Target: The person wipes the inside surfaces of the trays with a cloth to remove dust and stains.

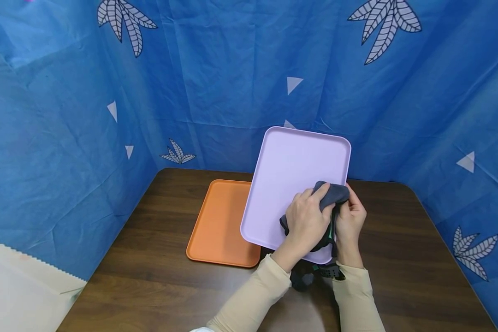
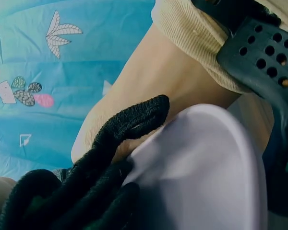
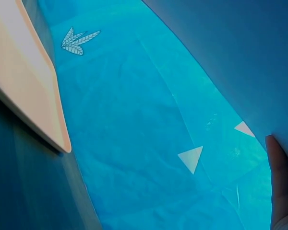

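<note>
A lilac tray is held up at a tilt above the table in the head view. My right hand grips its right edge; in the right wrist view one finger lies against the tray's shaded underside. A dark grey cloth is bunched under my left hand, which holds it against the tray's lower right part. Up close in the left wrist view, folds of the cloth look black beside the tray's rounded corner. The left fingers are partly covered by cloth there.
An orange tray lies on the brown wooden table, left of the lilac one and partly behind it. Blue patterned curtains stand around the table's back and sides. Black straps with a perforated band sit at the wrist.
</note>
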Demonstrator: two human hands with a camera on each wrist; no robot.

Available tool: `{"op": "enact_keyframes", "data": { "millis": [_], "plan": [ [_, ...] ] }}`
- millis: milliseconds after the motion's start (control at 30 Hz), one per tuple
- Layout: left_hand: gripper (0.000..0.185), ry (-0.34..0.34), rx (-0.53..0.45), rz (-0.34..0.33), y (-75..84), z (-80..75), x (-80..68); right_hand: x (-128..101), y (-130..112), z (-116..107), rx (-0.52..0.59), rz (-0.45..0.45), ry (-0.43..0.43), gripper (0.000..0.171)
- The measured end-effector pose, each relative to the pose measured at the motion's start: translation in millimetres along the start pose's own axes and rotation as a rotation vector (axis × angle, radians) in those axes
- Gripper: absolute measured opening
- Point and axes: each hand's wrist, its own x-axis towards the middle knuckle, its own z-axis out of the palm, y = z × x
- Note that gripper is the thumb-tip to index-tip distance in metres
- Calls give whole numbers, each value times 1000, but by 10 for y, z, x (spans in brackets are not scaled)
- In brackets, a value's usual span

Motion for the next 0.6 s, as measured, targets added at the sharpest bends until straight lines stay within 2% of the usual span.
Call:
{"op": "enact_keyframes", "data": {
  "millis": [200,600],
  "plan": [
    [40,-3,-4,-9,-55,-30,12,-2,4,-15,13,13,-4,31],
    [41,17,23,-58,-264,-147,78,-3,-20,-66,-65,22,4,32]
  ]
}}
